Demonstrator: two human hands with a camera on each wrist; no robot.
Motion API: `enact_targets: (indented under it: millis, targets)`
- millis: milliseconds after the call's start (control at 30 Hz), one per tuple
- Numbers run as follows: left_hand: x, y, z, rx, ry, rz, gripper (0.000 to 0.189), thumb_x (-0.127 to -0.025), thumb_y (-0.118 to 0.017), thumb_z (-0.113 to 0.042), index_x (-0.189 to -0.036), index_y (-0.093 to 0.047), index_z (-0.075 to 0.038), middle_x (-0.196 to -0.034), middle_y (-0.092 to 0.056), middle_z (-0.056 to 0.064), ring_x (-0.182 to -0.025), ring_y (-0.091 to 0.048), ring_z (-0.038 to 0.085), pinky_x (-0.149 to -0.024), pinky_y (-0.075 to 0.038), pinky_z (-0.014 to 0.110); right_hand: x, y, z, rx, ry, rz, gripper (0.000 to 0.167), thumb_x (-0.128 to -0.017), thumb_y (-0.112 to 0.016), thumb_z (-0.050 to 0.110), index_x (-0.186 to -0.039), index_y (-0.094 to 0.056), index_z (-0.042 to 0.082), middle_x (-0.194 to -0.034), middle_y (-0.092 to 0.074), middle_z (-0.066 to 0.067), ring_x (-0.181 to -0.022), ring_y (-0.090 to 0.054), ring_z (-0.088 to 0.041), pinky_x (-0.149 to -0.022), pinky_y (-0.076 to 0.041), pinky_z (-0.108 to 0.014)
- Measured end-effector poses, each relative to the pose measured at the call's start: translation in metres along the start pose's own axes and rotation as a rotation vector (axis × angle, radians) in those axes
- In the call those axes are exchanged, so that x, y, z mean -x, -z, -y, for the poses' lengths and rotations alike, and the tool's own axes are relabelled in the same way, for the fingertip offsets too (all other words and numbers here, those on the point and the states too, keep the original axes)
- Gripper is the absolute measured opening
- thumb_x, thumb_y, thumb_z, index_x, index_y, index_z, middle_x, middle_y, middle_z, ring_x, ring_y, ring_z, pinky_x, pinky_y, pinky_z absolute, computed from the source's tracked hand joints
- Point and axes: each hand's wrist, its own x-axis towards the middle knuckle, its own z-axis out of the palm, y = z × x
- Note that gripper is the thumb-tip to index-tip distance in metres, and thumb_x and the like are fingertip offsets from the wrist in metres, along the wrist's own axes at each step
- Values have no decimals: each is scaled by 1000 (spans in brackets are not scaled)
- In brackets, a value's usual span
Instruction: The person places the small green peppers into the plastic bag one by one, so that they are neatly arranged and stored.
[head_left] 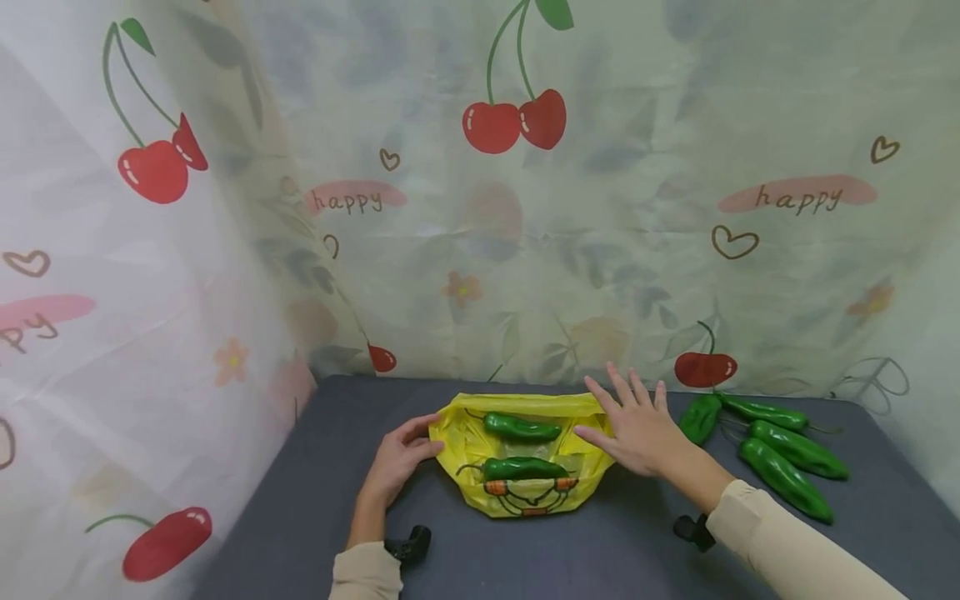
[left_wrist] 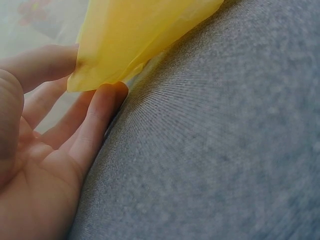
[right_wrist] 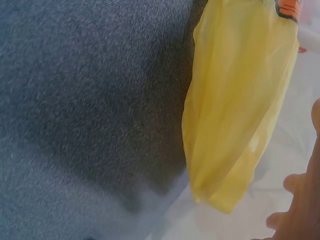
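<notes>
A yellow plastic bag (head_left: pixel 465 454) with a printed cartoon lies on the dark table, its mouth spread wide. Two long green peppers show inside, a rear one (head_left: pixel 522 427) and a front one (head_left: pixel 525 468). At the bag's left edge, my left hand (head_left: pixel 401 458) pinches the plastic between thumb and fingers; the left wrist view shows the thumb at the yellow corner (left_wrist: pixel 110 55). My right hand (head_left: pixel 637 429) is spread over the bag's right edge, fingers straight and apart. In the right wrist view, its fingers (right_wrist: pixel 302 200) stand apart from the bag's side (right_wrist: pixel 235 110).
Several more green peppers (head_left: pixel 798 450) lie in a loose group on the right of the table, beyond my right forearm. A patterned curtain (head_left: pixel 525 275) with cherries rises behind the grey table (head_left: pixel 300 517) and along its left side.
</notes>
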Motion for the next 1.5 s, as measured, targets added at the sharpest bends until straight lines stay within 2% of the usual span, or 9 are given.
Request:
enact_targets:
  millis: [200,367,500,867,1033,1333,1500]
  targets:
    - [2,0,1,6,12,-9,51,-88,-81,-21,-137,-65,-24,-144,-62,5,-118,-67,23,-93,-56,31,2,5,-9,-5,-14,4,85,-98,-39,74,-164,-23,23,-172,-10,-19,-153,-13,-56,-112,-6,-84]
    - [1,2,0,-1,11,-20,53,-88,-82,-23,-137,-65,-24,-146,-61,4,-117,-67,22,-96,-56,34,0,11,-15,-12,-36,3,86,-98,-39,75,-164,-23,23,-171,-11,-21,-153,-11,-56,-112,-4,-84]
    - [1,1,-2,-4,8,-21,53,-88,-81,-23,-138,-64,-23,-146,-61,5,-121,-66,23,-99,-55,37,3,15,-19,-18,-54,-1,86,-98,-40,74,-164,-26,21,-171,-12,-22,-153,-11,-56,-112,-3,-84]
    - [1,0,0,-4,3,-10,53,-88,-81,-23,-138,-65,-23,-145,-61,5,-119,-67,22,-96,-55,34,10,14,-36,-35,-82,-2,83,-100,-39,72,-164,-23,23,-171,-8,-23,-153,-9,-58,-112,0,-84]
    - [0,-1,1,-5,8,-12,53,-88,-82,-23,-138,-64,-22,-145,-61,5,-114,-68,20,-95,-55,33,15,14,-45,-36,-105,-9,83,-100,-39,71,-163,-27,20,-170,-10,-24,-153,-9,-58,-112,2,-84]
    - [-1,-2,-3,-9,7,-10,52,-89,-80,-21,-138,-64,-24,-145,-61,4,-120,-67,23,-99,-55,37,24,15,-60,-51,-144,-16,83,-100,-40,70,-164,-24,20,-170,-8,-25,-152,-8,-60,-110,2,-85]
    - [-1,-3,-1,-13,12,-10,52,-89,-80,-21,-138,-64,-23,-145,-61,4,-117,-67,21,-97,-56,35,33,12,-67,-64,-163,-17,84,-99,-42,70,-164,-24,20,-169,-9,-27,-151,-8,-61,-109,2,-86]
